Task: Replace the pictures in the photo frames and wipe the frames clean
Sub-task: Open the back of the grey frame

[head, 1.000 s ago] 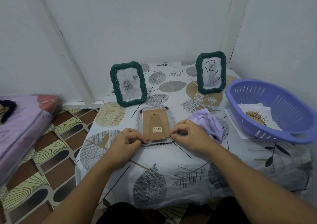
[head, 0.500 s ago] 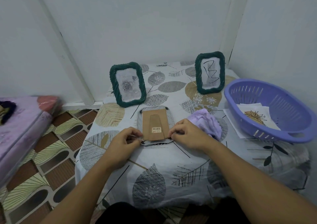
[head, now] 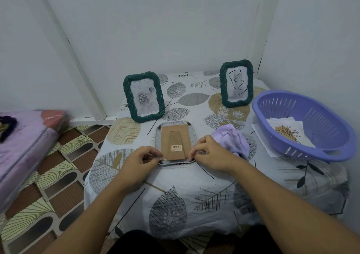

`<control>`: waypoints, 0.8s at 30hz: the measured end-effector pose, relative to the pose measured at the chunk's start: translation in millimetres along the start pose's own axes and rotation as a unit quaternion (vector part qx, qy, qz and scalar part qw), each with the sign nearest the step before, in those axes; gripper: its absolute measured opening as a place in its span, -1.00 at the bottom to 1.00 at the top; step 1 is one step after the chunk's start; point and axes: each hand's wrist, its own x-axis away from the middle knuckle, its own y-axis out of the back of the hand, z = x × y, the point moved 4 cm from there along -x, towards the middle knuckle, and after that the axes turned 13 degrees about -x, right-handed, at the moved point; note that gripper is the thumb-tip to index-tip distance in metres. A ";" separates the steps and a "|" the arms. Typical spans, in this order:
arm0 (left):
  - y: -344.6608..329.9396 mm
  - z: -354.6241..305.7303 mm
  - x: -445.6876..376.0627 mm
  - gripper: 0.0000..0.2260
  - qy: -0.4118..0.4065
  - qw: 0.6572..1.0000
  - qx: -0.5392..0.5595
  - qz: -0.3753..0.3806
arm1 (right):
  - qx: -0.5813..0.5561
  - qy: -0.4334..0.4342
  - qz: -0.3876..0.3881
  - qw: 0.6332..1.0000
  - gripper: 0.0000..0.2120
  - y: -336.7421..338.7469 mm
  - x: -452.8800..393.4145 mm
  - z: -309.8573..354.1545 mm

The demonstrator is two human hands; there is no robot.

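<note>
A grey woven photo frame (head: 191,132) lies face down in the middle of the table, its brown cardboard back (head: 175,140) with a barcode sticker facing up. My left hand (head: 139,161) pinches the frame's near left corner. My right hand (head: 209,153) pinches its near right corner. Two green woven frames stand upright behind: one with a rose picture (head: 143,96) at the left, one with a black scribble (head: 236,83) at the right. A crumpled lilac cloth (head: 232,138) lies just right of my right hand.
A purple slotted basket (head: 311,117) at the right table edge holds paper pictures (head: 288,132), with another sheet under it. The table wears a leaf-print cloth (head: 175,191) and stands in a white wall corner. A pink mattress (head: 25,137) lies on the patterned floor at left.
Both hands stay on the face-down frame's near corners; my fingers shifted slightly there. The view has drifted a little.
</note>
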 end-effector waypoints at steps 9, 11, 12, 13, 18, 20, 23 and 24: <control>4.8 -15.9 4.8 -0.85 0.047 0.999 0.026 -0.007 | -0.148 -0.015 -0.035 0.988 -0.88 5.6 -3.4 6.2; 7.7 -26.6 4.2 -0.93 0.038 0.999 -0.014 -0.030 | -0.109 -0.026 -0.078 0.991 -0.89 6.5 -7.4 6.4; 8.5 -31.3 2.0 -0.94 0.026 0.998 -0.040 -0.044 | -0.079 -0.016 -0.111 0.991 -0.90 7.5 -9.6 8.5; 9.1 -35.0 -1.3 -0.95 0.020 0.996 -0.070 -0.059 | -0.047 -0.005 -0.144 0.988 -0.91 8.3 -12.6 10.2; 9.8 -43.0 -26.8 -0.93 0.045 0.979 -0.148 -0.132 | 0.017 -0.006 -0.204 0.979 -0.85 5.1 -30.9 23.5; 4.6 -40.4 -35.2 -0.88 0.064 0.975 -0.173 -0.126 | 0.034 -0.027 -0.201 0.979 -0.81 5.5 -36.9 26.6; -3.4 -36.7 -40.4 -0.85 0.091 0.974 -0.177 -0.108 | 0.069 -0.068 -0.189 0.977 -0.73 4.0 -42.1 21.7; -5.5 -36.5 -41.1 -0.85 0.094 0.975 -0.172 -0.107 | 0.078 -0.073 -0.186 0.977 -0.72 3.3 -42.6 19.0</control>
